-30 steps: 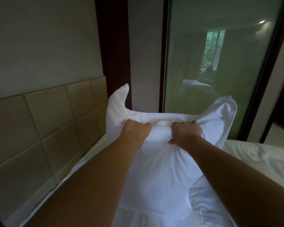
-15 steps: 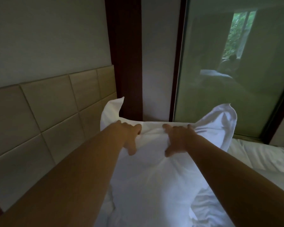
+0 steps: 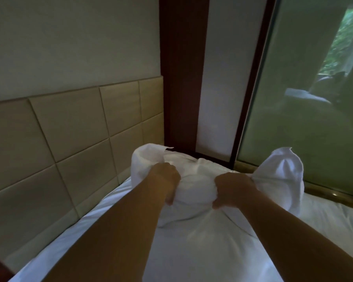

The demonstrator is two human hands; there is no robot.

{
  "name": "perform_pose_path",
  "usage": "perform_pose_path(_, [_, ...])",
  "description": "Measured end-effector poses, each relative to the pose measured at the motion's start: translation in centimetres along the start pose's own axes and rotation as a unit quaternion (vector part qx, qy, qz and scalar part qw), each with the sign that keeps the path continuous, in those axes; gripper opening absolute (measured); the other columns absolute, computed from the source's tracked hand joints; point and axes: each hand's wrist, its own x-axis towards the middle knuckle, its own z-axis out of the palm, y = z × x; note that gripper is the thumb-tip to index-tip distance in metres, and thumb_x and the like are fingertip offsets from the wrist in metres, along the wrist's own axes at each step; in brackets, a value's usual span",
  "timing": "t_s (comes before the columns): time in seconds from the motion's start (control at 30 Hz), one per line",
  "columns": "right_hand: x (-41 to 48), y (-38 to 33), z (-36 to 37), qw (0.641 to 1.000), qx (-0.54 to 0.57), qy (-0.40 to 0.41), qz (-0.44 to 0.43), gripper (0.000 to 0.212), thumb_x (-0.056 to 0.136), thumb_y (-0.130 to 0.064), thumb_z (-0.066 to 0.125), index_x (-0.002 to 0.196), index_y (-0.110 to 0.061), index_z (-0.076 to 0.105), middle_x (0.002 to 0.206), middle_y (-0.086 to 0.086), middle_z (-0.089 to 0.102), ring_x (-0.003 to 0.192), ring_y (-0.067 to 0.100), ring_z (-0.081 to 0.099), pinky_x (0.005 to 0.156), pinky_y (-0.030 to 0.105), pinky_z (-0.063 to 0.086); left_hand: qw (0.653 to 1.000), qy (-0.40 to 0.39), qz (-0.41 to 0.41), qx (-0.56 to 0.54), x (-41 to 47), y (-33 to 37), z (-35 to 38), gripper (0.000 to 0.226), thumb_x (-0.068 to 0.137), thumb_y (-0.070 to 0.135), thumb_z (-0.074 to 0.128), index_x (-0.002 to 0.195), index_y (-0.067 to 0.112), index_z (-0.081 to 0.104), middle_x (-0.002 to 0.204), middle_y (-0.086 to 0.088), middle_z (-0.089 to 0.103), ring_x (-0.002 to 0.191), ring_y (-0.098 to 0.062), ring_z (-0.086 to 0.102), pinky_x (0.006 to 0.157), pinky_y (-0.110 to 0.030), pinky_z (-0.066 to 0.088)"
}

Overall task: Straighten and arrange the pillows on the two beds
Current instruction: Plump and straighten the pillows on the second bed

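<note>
Both hands now grip the pillow [image 3: 194, 202], where half a second ago their fingers lay spread and flat along its top edge. The left hand [image 3: 166, 181] has its fingers curled into the white cloth just below the pillow's left corner [image 3: 146, 157], with the thumb pressed in underneath. The right hand [image 3: 233, 190] is closed the same way on a bunch of fabric near the right corner [image 3: 282, 167], and the stuffing bulges up between the two fists. This is much the hold seen a second ago, but the pillow was then raised high in front of the glass panel [image 3: 306, 123], and it now sits lower, down on the bed [image 3: 86, 235]. It lies lengthwise under the forearms, its near end running out of view at the bottom. Its far edge reaches the foot of the dark post [image 3: 181, 78]. The left corner, which stood up as a tall point before, has flopped over beside the padded headboard [image 3: 69, 139]. The right corner still sticks up in front of the glass. The view has tipped downward, so more of the sheet along the headboard shows than earlier.
</note>
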Motion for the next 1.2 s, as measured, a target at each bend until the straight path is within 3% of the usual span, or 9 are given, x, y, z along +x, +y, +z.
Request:
perform_pose_path(0.17, [4.7,-4.2,0.0,1.000,-0.005,-0.020,-0.016,0.056,0.076,-0.050,0.066,0.123,-0.023,0.055,0.127,-0.001,0.060,0.118,0.019,0.057,0.100,0.037,0.046,1.000,0.011,0.020,0.002,2.3,-5.2,3.7,0.071,0.076,0.054,0.071,0.134,0.019,0.051,0.138,-0.010,0.052,0.128,-0.031,0.047,0.108,-0.047,0.035])
perform_pose_path(0.4, [9.4,-11.6,-1.6,0.997,-0.064,-0.045,0.014,0.043,0.088,-0.044,0.059,0.124,-0.021,0.054,0.131,0.000,0.057,0.124,0.020,0.053,0.102,0.035,0.044,0.993,0.075,0.076,-0.050,4.9,-13.3,8.3,0.048,0.093,0.045,0.054,0.130,0.015,0.051,0.132,-0.010,0.057,0.122,-0.029,0.053,0.099,-0.046,0.040])
perform_pose_path(0.63, [11.7,-12.3,-11.3,0.986,-0.114,-0.063,0.105,0.051,0.083,-0.050,0.062,0.127,-0.027,0.052,0.130,-0.003,0.058,0.121,0.020,0.057,0.098,0.038,0.048,0.964,0.193,0.132,-0.125,6.8,-19.8,1.2,0.054,0.083,0.045,0.067,0.125,0.013,0.057,0.123,-0.007,0.062,0.114,-0.028,0.059,0.090,-0.043,0.046])
perform_pose_path(0.8, [13.6,-12.9,-17.6,0.980,-0.133,-0.021,0.144,0.050,0.081,-0.049,0.064,0.126,-0.028,0.054,0.130,-0.003,0.058,0.120,0.023,0.058,0.094,0.047,0.050,0.933,0.264,0.093,-0.226,7.9,-23.2,-2.2,0.065,0.074,0.056,0.070,0.121,0.016,0.052,0.116,-0.005,0.064,0.107,-0.027,0.063,0.084,-0.039,0.048])
perform_pose_path(0.97, [15.8,-13.5,-20.9,0.979,-0.154,0.023,0.128,0.043,0.083,-0.045,0.065,0.122,-0.031,0.055,0.128,-0.004,0.060,0.119,0.023,0.059,0.093,0.046,0.051,0.942,0.248,0.077,-0.211,8.1,-26.1,-4.2,0.053,0.081,0.054,0.063,0.121,0.020,0.057,0.118,-0.002,0.063,0.108,-0.024,0.062,0.089,-0.038,0.049])
perform_pose_path(1.2, [19.9,-13.4,-24.2,0.980,-0.168,0.074,0.076,0.051,0.083,-0.045,0.065,0.131,-0.032,0.051,0.132,-0.004,0.057,0.122,0.022,0.055,0.097,0.044,0.049,0.949,0.257,0.028,-0.179,8.3,-28.8,-6.7,0.040,0.089,0.044,0.059,0.119,0.018,0.062,0.112,-0.003,0.066,0.101,-0.022,0.064,0.087,-0.036,0.052])
